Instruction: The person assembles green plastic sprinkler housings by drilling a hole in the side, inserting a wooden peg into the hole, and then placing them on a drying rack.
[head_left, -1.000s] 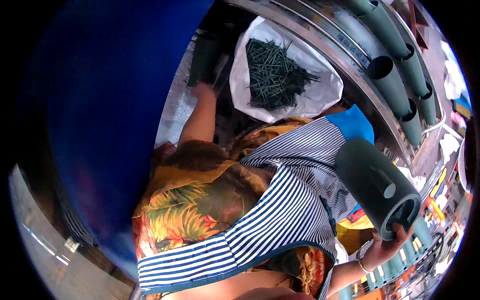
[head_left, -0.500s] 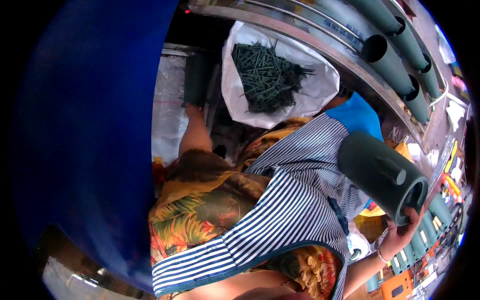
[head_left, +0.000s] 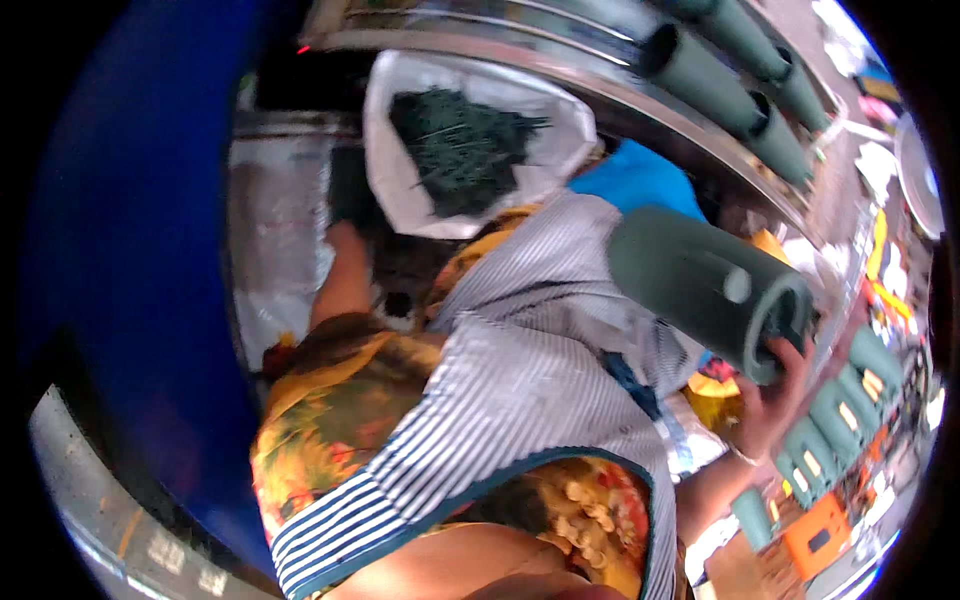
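Observation:
A dark green plastic cylinder [head_left: 700, 285] lies at a slant over the lap, to the right of the striped apron [head_left: 530, 390]. It has a hollow near end and a pale round spot on its side. My right hand [head_left: 775, 395] is closed on the rim of that end, with fingers reaching into the opening. Part of the grip is hidden behind the cylinder's wall. A bracelet circles the right wrist. Beyond the lap, a white sack [head_left: 395, 180] holds a heap of thin dark green strips [head_left: 460, 150]. My left hand does not show.
More green tubes [head_left: 700, 80] rest on a metal-edged bench [head_left: 480, 45] at the far right. Several green pieces with pale patches [head_left: 840, 415] lie at the lower right, near an orange object [head_left: 815, 535]. A large blue surface [head_left: 150, 250] fills the left side.
The view has turned, so the sack, apron and cylinder sit further left and a little higher, with some blur. My right hand keeps its hold on the cylinder's end.

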